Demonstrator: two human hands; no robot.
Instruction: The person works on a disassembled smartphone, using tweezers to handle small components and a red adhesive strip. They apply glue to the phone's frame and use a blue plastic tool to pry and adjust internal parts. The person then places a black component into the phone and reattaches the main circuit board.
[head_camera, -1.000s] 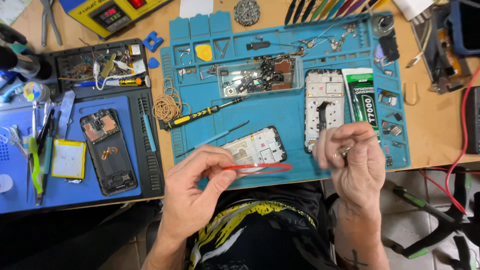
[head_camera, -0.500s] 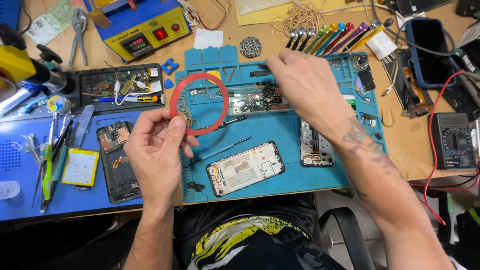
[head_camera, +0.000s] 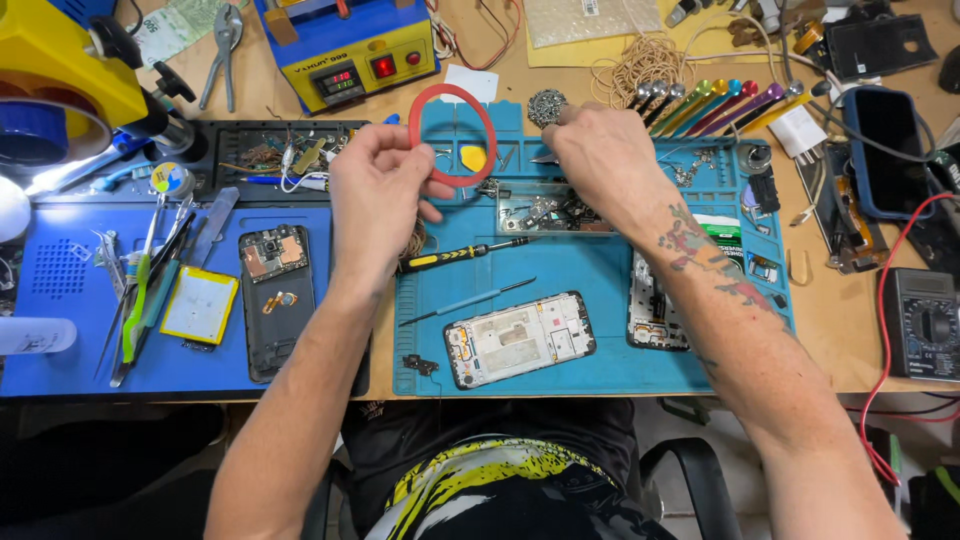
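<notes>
The left hand (head_camera: 375, 190) is up over the back of the counter (head_camera: 560, 85), fingers curled and pinching the left edge of a thin red ring (head_camera: 452, 134), which it holds upright and facing the camera, so the teal work mat (head_camera: 590, 355) and a small yellow pick (head_camera: 473, 157) show straight through its middle. The right hand (head_camera: 600, 160) sits just to the right of that ring, fingers bunched and pointing down into the clear parts tray (head_camera: 555, 212) at the top of the mat; its fingertips are tucked under, so whether it has hold of anything there cannot be told, and it does not appear to touch the ring. Below the hands, a yellow-handled screwdriver (head_camera: 462, 256) lies slanted across the mat, with a thin blue pry tool (head_camera: 468, 300) just beneath it. Nearer the counter's front edge rests an opened phone frame (head_camera: 520, 338), tilted slightly, and a second phone body (head_camera: 655, 310) lies partly hidden under the right forearm. Off to the left, on the blue mat (head_camera: 70, 280), sit a dark phone back (head_camera: 278, 298) with its board exposed and a yellow battery (head_camera: 200, 305) beside it. A row of coloured-handled tools (head_camera: 715, 105) fans out at the top right.
</notes>
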